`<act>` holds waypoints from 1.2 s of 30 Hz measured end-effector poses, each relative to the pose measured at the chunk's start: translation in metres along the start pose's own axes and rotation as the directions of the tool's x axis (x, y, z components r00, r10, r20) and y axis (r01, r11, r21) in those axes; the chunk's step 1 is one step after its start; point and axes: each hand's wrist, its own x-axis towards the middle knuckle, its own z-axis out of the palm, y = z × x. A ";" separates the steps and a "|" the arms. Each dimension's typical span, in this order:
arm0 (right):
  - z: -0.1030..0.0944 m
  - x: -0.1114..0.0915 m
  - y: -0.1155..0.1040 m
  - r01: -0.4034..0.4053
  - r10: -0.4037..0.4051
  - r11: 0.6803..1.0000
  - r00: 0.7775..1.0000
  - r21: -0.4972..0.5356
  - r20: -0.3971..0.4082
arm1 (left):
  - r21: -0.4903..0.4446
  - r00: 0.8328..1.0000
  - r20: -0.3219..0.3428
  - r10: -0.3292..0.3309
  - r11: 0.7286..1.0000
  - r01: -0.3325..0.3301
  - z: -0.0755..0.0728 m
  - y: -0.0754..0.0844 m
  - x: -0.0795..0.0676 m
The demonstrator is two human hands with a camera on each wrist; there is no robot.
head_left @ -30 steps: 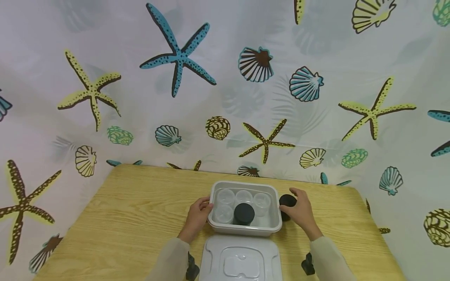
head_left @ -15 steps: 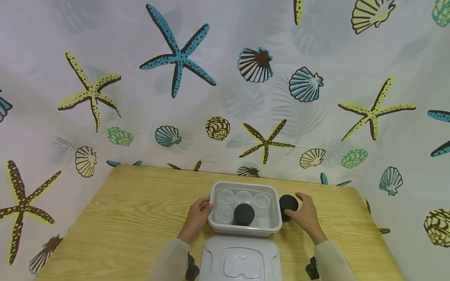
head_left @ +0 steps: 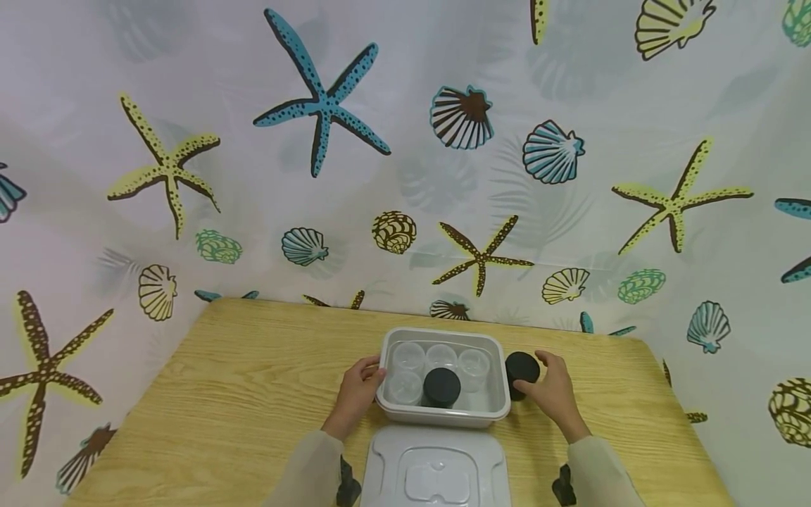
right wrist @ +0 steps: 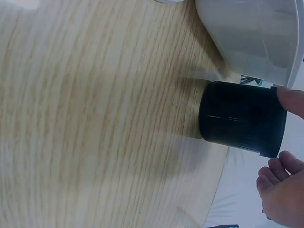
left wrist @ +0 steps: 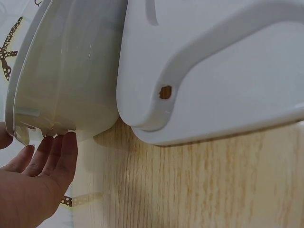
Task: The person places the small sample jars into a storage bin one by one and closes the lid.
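In the head view, my left hand grips the left rim of a white plastic box. Its thumb lies at the rim and the fingers reach the outer wall, as the left wrist view shows. Several clear round containers sit in the box beside a black-lidded jar. A second black jar stands upright on the table just right of the box. My right hand is spread at its lid, thumb at one edge, the other fingertips slightly apart from the opposite edge.
A white lid lies on the wooden table in front of the box, close to its near wall. A curtain printed with starfish and shells hangs behind the table and along both sides.
My right hand has moved a little to the right, its thumb shifting from the jar's left side to its near side. Jar, box and left hand stay in place.
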 end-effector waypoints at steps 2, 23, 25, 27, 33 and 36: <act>0.001 0.001 0.000 -0.002 0.002 1.000 1.000 0.000 -0.003 | 0.002 1.000 0.002 0.000 1.000 0.000 0.000 -0.001 0.001; 0.011 0.005 0.004 0.002 -0.002 1.000 1.000 0.006 0.001 | -0.013 1.000 0.001 -0.006 1.000 0.006 0.000 -0.002 0.002; 0.011 0.005 0.004 -0.004 0.004 1.000 1.000 0.005 0.000 | -0.011 1.000 0.001 -0.007 1.000 0.007 0.000 -0.001 0.001; 0.012 0.005 0.004 -0.006 0.006 1.000 1.000 0.005 -0.001 | -0.010 1.000 0.002 -0.007 1.000 0.007 0.000 -0.001 0.000; 0.012 0.005 0.004 -0.002 0.002 1.000 1.000 0.020 -0.001 | -0.009 1.000 0.000 -0.008 1.000 0.008 0.000 -0.001 0.000; 0.013 0.005 0.004 0.003 -0.002 1.000 1.000 0.025 -0.003 | -0.019 1.000 -0.002 -0.004 1.000 0.004 -0.001 -0.002 0.001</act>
